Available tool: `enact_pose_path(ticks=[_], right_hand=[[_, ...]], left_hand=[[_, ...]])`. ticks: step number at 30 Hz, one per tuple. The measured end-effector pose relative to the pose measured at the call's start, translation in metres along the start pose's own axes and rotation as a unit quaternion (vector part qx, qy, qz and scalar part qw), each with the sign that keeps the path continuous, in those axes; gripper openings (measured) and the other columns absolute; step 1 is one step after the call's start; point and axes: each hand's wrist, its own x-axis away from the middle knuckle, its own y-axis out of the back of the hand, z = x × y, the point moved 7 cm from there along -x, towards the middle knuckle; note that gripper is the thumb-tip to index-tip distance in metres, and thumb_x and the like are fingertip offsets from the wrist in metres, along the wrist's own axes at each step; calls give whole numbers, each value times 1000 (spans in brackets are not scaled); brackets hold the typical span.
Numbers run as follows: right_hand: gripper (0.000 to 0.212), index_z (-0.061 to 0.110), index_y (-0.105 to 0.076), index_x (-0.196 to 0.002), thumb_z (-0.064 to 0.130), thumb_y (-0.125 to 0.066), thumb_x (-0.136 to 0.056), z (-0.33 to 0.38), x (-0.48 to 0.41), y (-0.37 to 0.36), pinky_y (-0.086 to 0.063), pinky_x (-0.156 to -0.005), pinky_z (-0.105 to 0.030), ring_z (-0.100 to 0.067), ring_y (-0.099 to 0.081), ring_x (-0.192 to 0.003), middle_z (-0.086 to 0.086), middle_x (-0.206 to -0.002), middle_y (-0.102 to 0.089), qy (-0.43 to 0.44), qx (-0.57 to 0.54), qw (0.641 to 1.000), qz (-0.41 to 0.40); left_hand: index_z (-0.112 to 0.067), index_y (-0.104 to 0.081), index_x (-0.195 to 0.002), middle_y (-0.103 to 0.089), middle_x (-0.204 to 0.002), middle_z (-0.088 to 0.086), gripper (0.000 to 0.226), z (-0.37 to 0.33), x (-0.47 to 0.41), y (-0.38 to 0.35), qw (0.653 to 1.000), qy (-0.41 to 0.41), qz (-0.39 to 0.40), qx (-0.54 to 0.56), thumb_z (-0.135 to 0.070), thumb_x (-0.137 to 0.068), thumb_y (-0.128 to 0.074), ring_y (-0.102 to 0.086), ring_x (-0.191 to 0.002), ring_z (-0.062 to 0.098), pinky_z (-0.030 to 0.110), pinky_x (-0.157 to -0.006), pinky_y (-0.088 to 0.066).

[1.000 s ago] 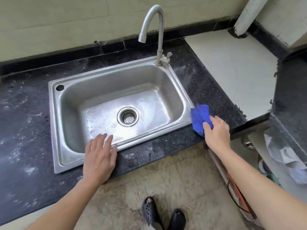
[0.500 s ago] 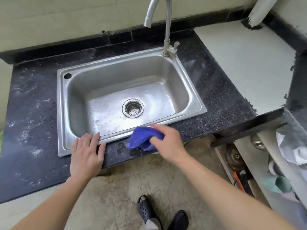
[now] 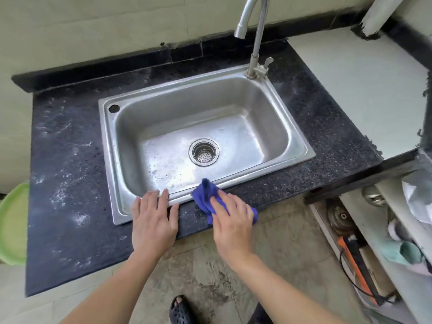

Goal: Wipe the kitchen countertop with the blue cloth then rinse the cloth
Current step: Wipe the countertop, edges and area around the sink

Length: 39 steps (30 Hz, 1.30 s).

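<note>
The blue cloth (image 3: 204, 195) lies bunched on the narrow front strip of the black speckled countertop (image 3: 70, 178), just below the sink's front rim. My right hand (image 3: 231, 220) presses down on the cloth and covers most of it; blue shows past the fingers and at the right of the palm. My left hand (image 3: 154, 218) rests flat beside it, fingers spread, fingertips on the steel sink (image 3: 109, 146) rim. The faucet (image 3: 257, 38) stands at the sink's back right corner, with no water running.
White dusty streaks mark the countertop left of the sink. A green basin (image 3: 12, 225) sits off the counter's left edge. An open shelf (image 3: 364, 258) with tools and clutter lies at lower right. A white surface (image 3: 364, 90) adjoins the counter on the right. My sandalled feet stand on the floor below.
My right hand has dragged the cloth leftward along the front strip, from the sink's right front corner to beside my left hand. The left hand has stayed flat on the rim.
</note>
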Motion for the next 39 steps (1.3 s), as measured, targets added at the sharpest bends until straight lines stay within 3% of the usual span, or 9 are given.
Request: enact_pose_path(ticks=[3,6,10,15,21,25,30,34,39], right_hand=[[36,26,-72,-106,17,-59,-73,25,-7,1,-45,-92,-36,-17,-58,-103,6,-112,-68,6,-142,987,80],[44,25,-69,-113,4,-62,-75,-11,-27,36,-46,-94,-24,-11,-64,-99,7,-104,-70,-107,-262,952,118],[42,15,-55,-133,17,-52,-91,-78,-39,66,-31,-106,-33,-28,-45,-127,-8,-138,-53,-201,-35,979,-15],[45,13,-59,-126,35,-40,-91,9,6,-4,-32,-104,-49,-35,-40,-130,-10,-142,-49,-165,79,981,-66],[34,23,-70,-109,19,-55,-78,121,26,-57,-40,-96,-38,-17,-51,-112,4,-122,-62,-19,-58,998,24],[31,23,-75,-95,3,-63,-75,81,-7,-13,-49,-91,-28,-12,-63,-95,10,-98,-70,-139,-289,945,71],[42,5,-50,-136,14,-49,-94,-3,-11,17,-24,-111,-42,-36,-33,-134,-19,-145,-40,-277,2,959,-60],[44,-1,-54,-129,15,-44,-89,67,14,-42,-33,-104,-52,-41,-39,-130,-25,-140,-45,-184,69,979,-56],[39,11,-66,-115,18,-45,-82,172,37,-90,-37,-99,-36,-26,-48,-118,-12,-129,-56,2,-13,999,34]], left_hand=[[-6,-56,-126,-58,-119,13,52,2,1,-1,1000,-15,12,24,-38,-92,-32,-51,-115,35,50,-105,-30],[-5,-58,-124,-56,-124,14,47,12,6,11,994,-83,-3,64,-32,-94,-33,-50,-118,36,49,-103,-32],[-4,-57,-122,-52,-127,16,46,79,20,35,996,-63,-42,54,-33,-95,-34,-47,-119,37,51,-100,-36],[-6,-50,-136,-40,-145,21,62,167,45,32,1000,16,-22,-8,-45,-94,-27,-33,-136,40,55,-109,-26],[-11,-44,-141,-34,-151,16,62,175,48,21,1000,7,6,-11,-47,-95,-22,-25,-142,35,50,-115,-18],[-10,-46,-140,-36,-150,17,61,177,47,22,1000,-1,7,-11,-45,-95,-24,-27,-141,35,50,-114,-19],[-10,-46,-140,-36,-150,18,59,177,49,21,1000,-7,2,-10,-42,-96,-27,-28,-141,36,50,-115,-18],[-10,-45,-141,-36,-151,18,58,178,49,21,1000,-10,-12,-3,-42,-97,-26,-28,-142,35,50,-115,-17],[-7,-50,-137,-41,-147,19,55,178,48,24,999,-14,-30,12,-37,-95,-31,-35,-138,36,50,-113,-21]])
